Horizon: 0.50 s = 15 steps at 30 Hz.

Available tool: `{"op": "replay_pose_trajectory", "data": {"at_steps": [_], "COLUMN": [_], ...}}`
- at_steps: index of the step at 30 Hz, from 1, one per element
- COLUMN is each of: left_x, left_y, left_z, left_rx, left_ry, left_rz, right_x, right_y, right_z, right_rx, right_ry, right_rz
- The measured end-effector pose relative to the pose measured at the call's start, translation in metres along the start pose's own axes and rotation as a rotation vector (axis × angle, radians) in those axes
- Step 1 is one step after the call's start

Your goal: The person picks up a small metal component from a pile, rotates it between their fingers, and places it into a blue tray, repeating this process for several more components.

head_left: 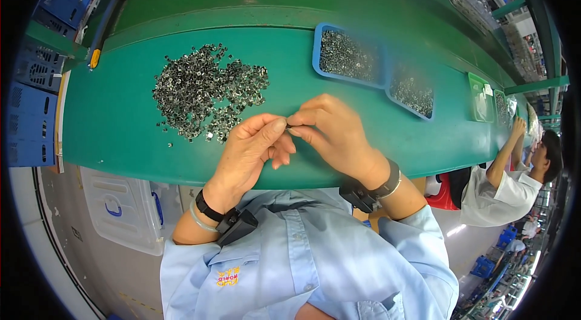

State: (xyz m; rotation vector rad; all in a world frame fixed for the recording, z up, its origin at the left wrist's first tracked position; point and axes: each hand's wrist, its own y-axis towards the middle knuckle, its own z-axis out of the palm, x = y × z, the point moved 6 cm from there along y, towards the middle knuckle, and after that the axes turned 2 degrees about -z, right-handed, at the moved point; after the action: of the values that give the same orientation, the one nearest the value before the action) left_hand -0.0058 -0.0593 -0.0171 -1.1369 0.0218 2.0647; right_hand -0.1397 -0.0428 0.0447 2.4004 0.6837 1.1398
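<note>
My left hand [257, 141] and my right hand [333, 129] meet above the near part of the green table. Thumb and forefinger of each pinch a tiny dark piece [288, 127] between them; most of it is covered by the fingertips. Its exact kind is too small to make out. Beyond my left hand spreads a loose pile of small shiny metal pieces [193, 90], black and silver, squarish in outline. Behind my right hand stands a blue tray [316, 60] holding many similar small pieces, and a second blue tray [404, 107] with more of them adjoins it.
Farther right on the table [121, 120] sits a green tray [481, 99]. A co-worker in a white shirt [502, 199] is seated at that end. A lidded clear plastic box [118, 208] rests on the floor at left, near blue crates [33, 126]. A yellow-ended tool [95, 58] lies at the table's left edge.
</note>
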Motion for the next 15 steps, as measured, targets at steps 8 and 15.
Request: {"op": "replay_pose_trajectory", "data": {"at_steps": [8, 15], "left_x": [-0.001, 0.002], "left_y": [-0.002, -0.001], "left_z": [0.002, 0.003], "left_rx": [-0.041, -0.073], "left_ry": [0.030, 0.028], "left_rz": [0.074, 0.113], "right_x": [0.000, 0.000], "right_y": [-0.005, -0.009], "right_z": [0.008, 0.011], "right_rx": [-0.071, -0.088], "right_ry": [0.060, 0.152], "right_rz": [0.049, 0.217]}}
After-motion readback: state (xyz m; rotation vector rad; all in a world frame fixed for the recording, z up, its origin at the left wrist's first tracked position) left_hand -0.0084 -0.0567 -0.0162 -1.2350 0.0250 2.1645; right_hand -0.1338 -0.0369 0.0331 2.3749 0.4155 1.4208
